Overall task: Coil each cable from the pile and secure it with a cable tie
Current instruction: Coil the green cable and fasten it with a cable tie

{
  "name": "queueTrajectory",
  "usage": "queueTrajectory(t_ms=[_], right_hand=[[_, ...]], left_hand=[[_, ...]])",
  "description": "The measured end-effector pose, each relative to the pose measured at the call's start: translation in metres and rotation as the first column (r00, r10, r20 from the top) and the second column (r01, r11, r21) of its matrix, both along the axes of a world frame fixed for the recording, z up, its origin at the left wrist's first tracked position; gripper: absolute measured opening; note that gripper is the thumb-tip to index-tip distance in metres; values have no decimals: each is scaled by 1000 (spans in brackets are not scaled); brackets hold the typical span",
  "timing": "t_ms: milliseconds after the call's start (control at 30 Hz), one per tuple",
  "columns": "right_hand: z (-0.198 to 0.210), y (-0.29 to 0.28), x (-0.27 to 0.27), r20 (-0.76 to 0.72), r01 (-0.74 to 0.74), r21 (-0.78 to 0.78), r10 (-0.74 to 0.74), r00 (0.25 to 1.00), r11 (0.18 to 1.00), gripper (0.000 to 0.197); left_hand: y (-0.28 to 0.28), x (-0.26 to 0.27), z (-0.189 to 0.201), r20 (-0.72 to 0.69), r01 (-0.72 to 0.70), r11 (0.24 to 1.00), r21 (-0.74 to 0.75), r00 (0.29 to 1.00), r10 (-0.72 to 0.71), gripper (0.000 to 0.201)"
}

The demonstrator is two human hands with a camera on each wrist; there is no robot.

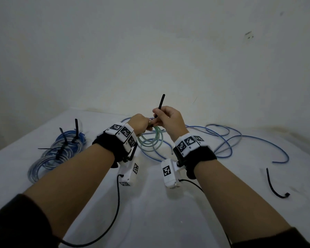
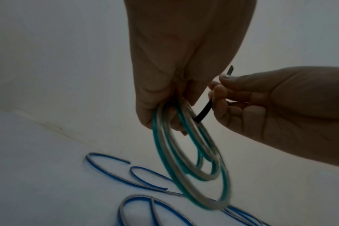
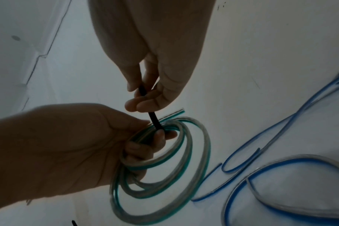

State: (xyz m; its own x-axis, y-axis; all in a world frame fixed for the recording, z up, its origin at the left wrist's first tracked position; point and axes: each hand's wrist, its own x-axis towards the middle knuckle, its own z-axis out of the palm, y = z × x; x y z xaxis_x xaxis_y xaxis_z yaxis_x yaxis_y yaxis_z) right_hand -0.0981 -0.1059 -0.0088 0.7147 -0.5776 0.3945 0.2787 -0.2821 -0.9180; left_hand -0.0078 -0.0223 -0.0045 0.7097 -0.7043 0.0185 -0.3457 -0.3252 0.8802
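So we've got both hands up above the white cloth-covered bench (image 1: 150, 212), working on one coil. Our left hand (image 1: 139, 123) has its fingers curled through and around a small coil of clear cable with a green stripe (image 1: 151, 140), gripping the top of the loops so the rest hangs down free of the bench. In the left wrist view that same coil (image 2: 192, 165) dangles below the fist, a bit motion-blurred.

Our right hand (image 1: 168, 119) is just beside the left, nearly touching it, pinching a black plastic cable tie (image 1: 160, 104) between thumb and fingertips. The tie's free end sticks up past the thumb, tilted a little to the right. From the right wrist view the tie (image 3: 155, 122) runs down from the pinching fingers to the top of the coil, where it meets the left hand's fingertips; we can't tell whether it's threaded around the loops or only touching them.

Over on the left side of the bench sit the bundled blue and clear cable coils (image 1: 59, 151) with black ties poking out of them. The loose blue-striped cables (image 1: 231, 140) sprawl behind and to the right of our hands. A spare black cable tie (image 1: 274, 185) lies by itself at the right, well apart from everything.
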Motion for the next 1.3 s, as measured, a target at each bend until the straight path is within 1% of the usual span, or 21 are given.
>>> queueTrajectory(t_ms=[33,100,167,300,400,567,667,800,900,1033,1100,1200,1300], right_hand=[[-1,1,3,-3,14,10,-14,1000,1000,12],[-1,2,7,-3,26,49,-26,1000,998,11],[0,3,10,-10,38,71,-37,999,997,11],[0,1,14,-60,116,22,-115,992,993,13],[0,-2,19,-92,163,44,-159,983,986,15],[4,2,26,-112,127,111,-114,987,986,18],[7,7,29,-102,111,136,-97,990,984,21],[4,10,32,-131,125,101,-112,985,987,17],[0,12,35,-162,129,120,-109,981,984,17],[-4,14,36,-184,112,219,-72,980,969,18],[-5,16,35,-177,94,266,-48,983,959,19],[-3,20,35,-149,67,314,-21,989,947,17],[2,24,34,-109,22,378,21,994,926,25]], left_hand=[[1,2,-1,25,14,1000,9,1000,-14,25],[5,5,-2,61,7,1000,22,998,-9,33],[6,7,-3,98,19,1000,3,995,-20,36],[8,4,-4,198,-20,998,-53,980,30,32],[9,3,-7,256,-53,991,-125,963,84,28],[12,8,-11,353,-55,989,-136,930,100,26],[15,11,-10,360,-81,987,-141,924,127,25],[18,14,-9,336,-97,982,-161,930,147,22],[22,14,-7,375,-104,982,-160,914,158,15],[25,15,-10,409,-98,987,-128,901,142,22],[27,16,-12,410,-103,989,-110,902,139,20],[29,19,-12,429,-107,992,-64,895,124,24],[31,22,-11,432,-112,993,-28,895,113,25]])
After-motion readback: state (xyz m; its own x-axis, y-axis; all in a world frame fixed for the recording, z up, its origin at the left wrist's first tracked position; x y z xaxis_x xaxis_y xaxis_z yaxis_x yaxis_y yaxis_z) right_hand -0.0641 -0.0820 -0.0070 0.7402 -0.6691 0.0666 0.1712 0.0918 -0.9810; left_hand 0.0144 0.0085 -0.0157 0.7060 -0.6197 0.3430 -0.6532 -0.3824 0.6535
